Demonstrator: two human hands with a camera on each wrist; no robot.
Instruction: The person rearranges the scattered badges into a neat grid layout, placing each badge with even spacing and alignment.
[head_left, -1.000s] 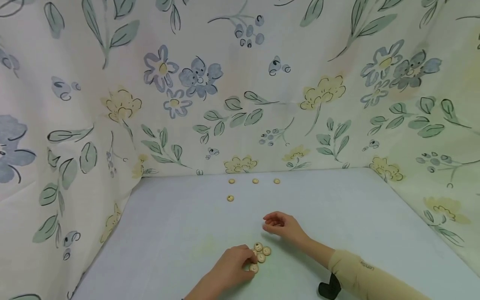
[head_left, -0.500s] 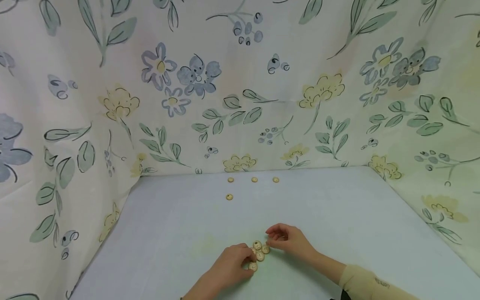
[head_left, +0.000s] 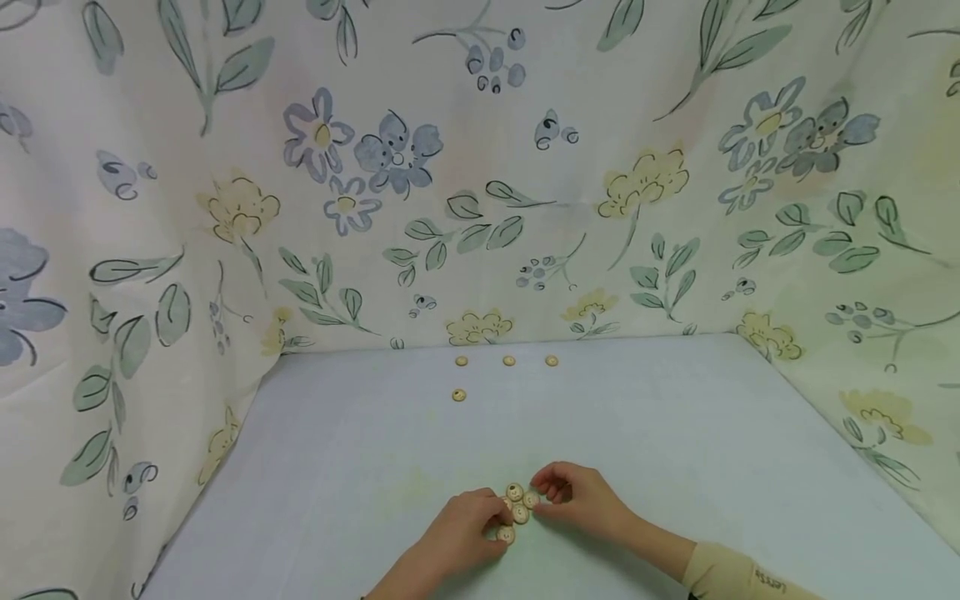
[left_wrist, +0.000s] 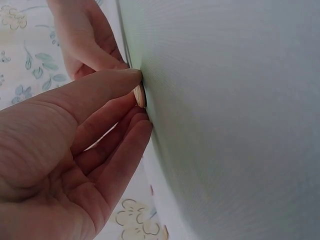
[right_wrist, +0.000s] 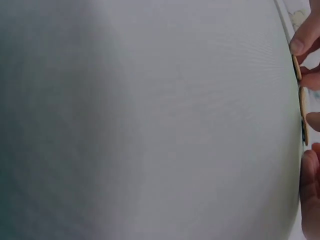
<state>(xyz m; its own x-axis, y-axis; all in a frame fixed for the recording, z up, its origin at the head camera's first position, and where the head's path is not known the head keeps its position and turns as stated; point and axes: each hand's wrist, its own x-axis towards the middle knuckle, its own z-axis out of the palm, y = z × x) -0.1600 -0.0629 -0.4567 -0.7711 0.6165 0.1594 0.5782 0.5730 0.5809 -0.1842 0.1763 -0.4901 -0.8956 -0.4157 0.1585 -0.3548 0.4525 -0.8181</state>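
Note:
Several small round wooden discs lie in a cluster on the white table; one disc (head_left: 514, 492) has a dark spot. My left hand (head_left: 467, 529) reaches in from the left, thumb and fingers curled about the nearest disc (head_left: 506, 534). In the left wrist view, that hand (left_wrist: 95, 120) has a disc (left_wrist: 140, 96) edge-on between thumb and fingers. Opposite, my right hand (head_left: 588, 500) has its thumb and forefinger at the rim of the rightmost disc (head_left: 532, 499). At its right edge, the right wrist view shows both hands' fingertips by two discs, mostly cut off.
Toward the back of the table (head_left: 337, 433) three discs stand in a row, the middle disc (head_left: 509, 360) among them. One more disc (head_left: 459, 395) lies in front of the row's left end. Flowered cloth (head_left: 480, 208) hangs behind and at both sides.
My right hand has come down and toward me, from above the table to the rightmost disc of the cluster. The left hand has stayed at its disc.

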